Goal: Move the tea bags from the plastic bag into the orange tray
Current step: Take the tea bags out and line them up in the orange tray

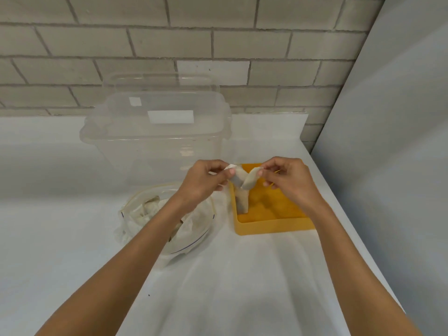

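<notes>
step in hand: separation of a cluster of tea bags [244,183] held above the rear left corner of the orange tray [274,225]. judged from the layout, the transfer is at an early stage: the plastic bag [145,214], lying open on the table [218,275] just left of the tray, contains many further tea bags

next move, as a judgement: draw the two held ends apart, then lower and release the bags onto the tray floor. the paper looks thin, so light force is advised to avoid tearing

left hand [206,178]: fingers curled, thumb and forefinger pinching the left end of the cluster

right hand [286,178]: fingers curled, fingertips pinching the right end

one bag of the cluster hangs down into the tray; whether it touches the floor cannot be told

a clear container [155,141] stands behind the plastic bag, touched by neither hand
</notes>
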Available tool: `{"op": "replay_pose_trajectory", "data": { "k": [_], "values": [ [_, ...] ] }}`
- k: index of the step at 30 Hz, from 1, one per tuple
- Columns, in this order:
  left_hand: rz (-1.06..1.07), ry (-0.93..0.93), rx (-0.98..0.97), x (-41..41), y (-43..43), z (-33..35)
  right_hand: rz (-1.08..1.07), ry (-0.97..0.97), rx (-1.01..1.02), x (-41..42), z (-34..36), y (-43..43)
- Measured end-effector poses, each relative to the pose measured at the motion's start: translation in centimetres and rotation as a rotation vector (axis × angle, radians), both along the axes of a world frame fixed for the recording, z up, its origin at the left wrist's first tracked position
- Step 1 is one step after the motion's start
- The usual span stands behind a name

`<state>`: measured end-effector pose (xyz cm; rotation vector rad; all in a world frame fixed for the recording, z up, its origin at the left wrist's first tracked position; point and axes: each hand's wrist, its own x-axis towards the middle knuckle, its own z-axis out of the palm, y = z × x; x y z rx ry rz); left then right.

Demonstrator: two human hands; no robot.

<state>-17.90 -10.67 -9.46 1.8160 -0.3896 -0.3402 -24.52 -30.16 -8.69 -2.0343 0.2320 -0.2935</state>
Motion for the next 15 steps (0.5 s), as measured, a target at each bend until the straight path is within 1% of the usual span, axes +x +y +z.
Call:
{"op": "replay_pose_trajectory", "data": {
  "k": [2,3,8,11,15],
  "values": [
    [-0.045,-0.173,0.165,0.8,-0.5,0.9,-0.015,-0.005,-0.037,-0.3,0.3,-1.1],
    [-0.081,-0.213,0.215,1.1,-0.9,1.3,-0.023,-0.006,-0.059,-0.4,0.2,-1.6],
    [-0.316,-0.303,0.432,1.7,-3.0,2.7,-0.054,0.001,-0.138,-1.1,-0.1,-3.1],
    [-0.383,-0.292,0.459,1.7,-3.7,2.9,-0.070,0.006,-0.139,-1.4,-0.4,-3.5],
    [-0.408,-0.176,0.395,1.5,-4.1,2.5,-0.087,0.018,-0.146,-1.8,-0.8,-4.2]
  ]
}}
